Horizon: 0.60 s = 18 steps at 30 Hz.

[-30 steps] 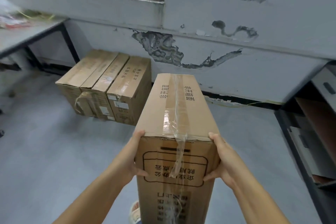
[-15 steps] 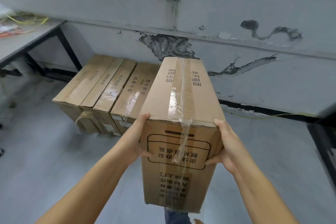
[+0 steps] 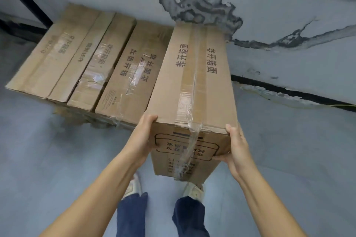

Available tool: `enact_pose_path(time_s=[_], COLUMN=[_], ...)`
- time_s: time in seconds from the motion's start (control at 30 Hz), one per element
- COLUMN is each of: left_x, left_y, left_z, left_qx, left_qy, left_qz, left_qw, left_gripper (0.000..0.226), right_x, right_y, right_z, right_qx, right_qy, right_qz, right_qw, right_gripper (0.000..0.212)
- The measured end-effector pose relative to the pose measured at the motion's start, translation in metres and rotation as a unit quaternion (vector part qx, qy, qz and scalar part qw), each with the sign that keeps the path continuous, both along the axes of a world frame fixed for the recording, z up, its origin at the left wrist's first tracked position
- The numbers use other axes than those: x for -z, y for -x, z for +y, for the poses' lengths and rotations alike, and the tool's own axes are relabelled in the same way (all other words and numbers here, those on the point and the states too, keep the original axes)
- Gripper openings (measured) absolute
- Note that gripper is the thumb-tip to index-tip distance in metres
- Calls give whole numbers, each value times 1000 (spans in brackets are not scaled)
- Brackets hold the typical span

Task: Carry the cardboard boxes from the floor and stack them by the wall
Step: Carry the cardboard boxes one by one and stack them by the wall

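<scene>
My left hand (image 3: 143, 140) grips the near left corner of the carried box (image 3: 194, 86), fingers curled over its top edge; my right hand (image 3: 236, 147) holds the near right corner the same way, thumb tucked under against the end face. Both hands are closed firmly on the cardboard — nothing slack. The box is long and narrow, its far end pointing at the wall (image 3: 279, 31), and it tilts a little with the near end toward me. Clear tape (image 3: 190, 140) runs down its top seam and hangs wrinkled over the end face, where there is a printed label frame.

Just left of the carried box, a row of boxes (image 3: 92, 63) lies side by side on the floor (image 3: 38, 150), all long sides parallel to it and their far ends against the wall. The nearest one looks to be touching the carried box's left side, though I cannot tell for sure. Whether the carried box rests on the floor or hangs above it is hidden from me.

Below the carried box I see my two shoes (image 3: 134, 188) and dark trouser legs (image 3: 190, 215). Above its far end the wall's paint has peeled in a large dark patch (image 3: 192, 0).
</scene>
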<state>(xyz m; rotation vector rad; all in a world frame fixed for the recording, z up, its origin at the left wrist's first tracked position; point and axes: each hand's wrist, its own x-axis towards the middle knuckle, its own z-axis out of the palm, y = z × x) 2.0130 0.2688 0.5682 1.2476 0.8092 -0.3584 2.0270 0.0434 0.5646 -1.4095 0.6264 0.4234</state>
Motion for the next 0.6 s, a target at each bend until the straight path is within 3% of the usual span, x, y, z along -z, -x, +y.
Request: enact_pose_path(time_s=[0.17,0.27,0.4,0.5,0.6], left_x=[119,163,196,203,211], left_y=[-2,17,20,0,-31], left_z=[19,28,53,65,72], left_qx=[23,4,-79,-154,-218], left_qy=[-18,20,123,207,191], left_qz=[35,88,214,221,197], left_qw=[999,996,966,941,937], left_gripper=[28,26,29,22,16], right_x=[120,170,200,212,224], right_y=[12,36,39,17,-16], right_z=[20,31,55,68,80], right_qx=[-5,-21,-37,-38,-46], right_qy=[28,51,59,68,58], right_qz=[46,87,119,107,96], right_qw=[999,995,990,991,993], right_gripper=[44,47,39,42,43])
